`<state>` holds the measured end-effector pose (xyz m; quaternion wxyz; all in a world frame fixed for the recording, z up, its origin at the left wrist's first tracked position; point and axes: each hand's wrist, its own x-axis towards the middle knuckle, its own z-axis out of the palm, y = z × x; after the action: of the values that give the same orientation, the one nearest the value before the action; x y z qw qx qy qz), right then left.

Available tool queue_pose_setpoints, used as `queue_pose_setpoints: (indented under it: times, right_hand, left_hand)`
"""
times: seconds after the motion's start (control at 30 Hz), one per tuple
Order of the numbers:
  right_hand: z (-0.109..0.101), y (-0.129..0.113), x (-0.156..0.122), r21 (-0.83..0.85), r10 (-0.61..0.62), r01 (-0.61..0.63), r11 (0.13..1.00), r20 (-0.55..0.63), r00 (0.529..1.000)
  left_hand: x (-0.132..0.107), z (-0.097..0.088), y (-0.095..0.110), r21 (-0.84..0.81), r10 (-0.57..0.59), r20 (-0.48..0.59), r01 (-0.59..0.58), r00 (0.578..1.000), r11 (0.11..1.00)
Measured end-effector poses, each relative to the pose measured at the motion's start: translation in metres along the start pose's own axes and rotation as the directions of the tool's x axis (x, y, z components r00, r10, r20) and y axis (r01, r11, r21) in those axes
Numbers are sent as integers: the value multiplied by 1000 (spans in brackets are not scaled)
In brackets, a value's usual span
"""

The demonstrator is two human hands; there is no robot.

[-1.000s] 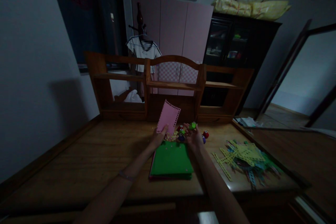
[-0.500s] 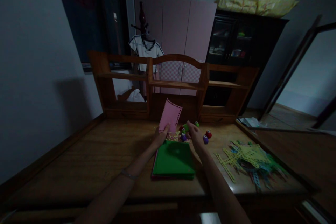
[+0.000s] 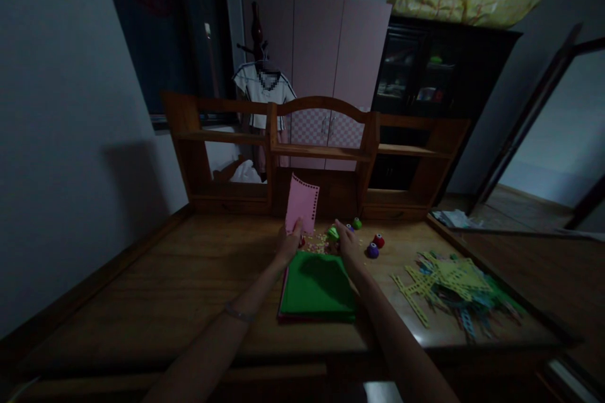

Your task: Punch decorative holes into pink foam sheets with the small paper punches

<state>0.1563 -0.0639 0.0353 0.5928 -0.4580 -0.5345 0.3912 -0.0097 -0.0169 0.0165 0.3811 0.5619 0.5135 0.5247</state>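
Note:
My left hand (image 3: 288, 245) pinches the bottom edge of a pink paper sheet (image 3: 301, 203) with punched holes along its edges and holds it upright over the wooden desk (image 3: 155, 289). My right hand (image 3: 346, 244) is closed round a small green paper punch (image 3: 333, 233) just right of the sheet. Tiny paper bits (image 3: 316, 242) lie scattered between my hands. A stack of coloured sheets with a green one on top (image 3: 316, 287) lies just in front of both hands.
Green (image 3: 357, 223), red (image 3: 379, 240) and purple (image 3: 372, 250) punches sit right of my right hand. A heap of punched yellow, blue and green strips (image 3: 454, 289) lies at the desk's right. A wooden shelf unit (image 3: 316, 157) stands along the back edge.
My left hand turned the pink sheet more upright and shifted it slightly left. My right hand lowered the green punch toward the desk beside the sheet.

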Motion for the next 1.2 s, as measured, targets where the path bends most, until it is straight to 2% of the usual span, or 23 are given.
queue_pose_setpoints:
  times: [0.07, 0.1, 0.2, 0.3, 0.37, 0.43, 0.47, 0.5, 0.53, 0.57, 0.63, 0.67, 0.7, 0.77, 0.87, 0.93, 1.03, 1.1, 1.17, 1.2]
  right_hand:
    - [0, 3, 4, 236, 144, -165, 958, 104, 984]
    - [-1, 5, 7, 321, 172, -217, 922, 161, 972]
    - [-6, 8, 11, 497, 147, -272, 824, 275, 950]
    - [-10, 5, 12, 558, 106, -285, 779, 330, 938]
    - [-11, 3, 12, 514, 106, -278, 811, 339, 935]
    - [-11, 2, 11, 382, 104, -211, 900, 281, 954]
    - [-11, 3, 9, 264, 82, -144, 954, 230, 970]
    - [-10, 4, 7, 101, 39, -58, 993, 185, 982]
    - [-10, 6, 5, -98, -21, 37, 995, 161, 987]
    - [-8, 8, 2, -310, -78, 128, 942, 168, 983]
    - [-5, 12, -4, -655, -125, 263, 708, 251, 960]
    - [-3, 13, -6, -755, -125, 304, 581, 286, 950]
    - [-1, 13, -8, -818, -127, 324, 475, 301, 945]
    - [1, 11, -10, -883, -141, 325, 339, 294, 945]
    - [-1, 8, -8, -910, -131, 326, 258, 301, 944]
    - [-3, 8, -6, -902, -137, 330, 277, 303, 943]
    - [-6, 12, -3, -885, -187, 266, 382, 208, 960]
    - [-7, 14, -2, -859, -189, 256, 443, 190, 963]
    - [-8, 14, -1, -793, -197, 271, 545, 193, 961]
    - [-10, 13, 0, -728, -213, 260, 635, 159, 964]
  left_hand:
    - [1, 0, 0, 3, -7, -24, 8, 1000, 1000]
    - [1, 0, -1, 2, -11, -31, 11, 999, 1000]
    - [2, 1, -2, -4, -31, -3, 31, 1000, 1000]
    - [1, 2, -2, 13, -16, -18, 16, 1000, 1000]
    - [1, 2, -2, 20, -10, -29, 11, 1000, 1000]
    - [1, 3, -3, 15, -12, -22, 12, 1000, 1000]
    - [1, 3, -4, 11, -10, -15, 10, 1000, 1000]
    - [2, 3, -4, 8, -3, -9, 3, 1000, 1000]
    - [2, 3, -5, 10, 11, -8, -11, 1000, 1000]
    - [2, 3, -6, 19, 30, -12, -30, 999, 999]
    - [3, 2, -6, 41, 88, -30, -87, 996, 995]
    - [3, 2, -5, 51, 117, -38, -115, 992, 992]
    - [3, 2, -5, 60, 138, -42, -136, 989, 989]
    - [3, 1, -3, 70, 155, -33, -152, 987, 986]
    - [2, 2, 1, 65, 178, -32, -176, 983, 982]
    - [1, 2, 3, 59, 193, -44, -191, 980, 980]
    - [1, 3, 3, 55, 175, -46, -173, 983, 983]
    - [1, 4, 3, 42, 178, -50, -176, 983, 983]
    - [2, 4, 2, 28, 193, -48, -192, 980, 981]
    - [2, 4, 2, 23, 198, -47, -197, 979, 980]
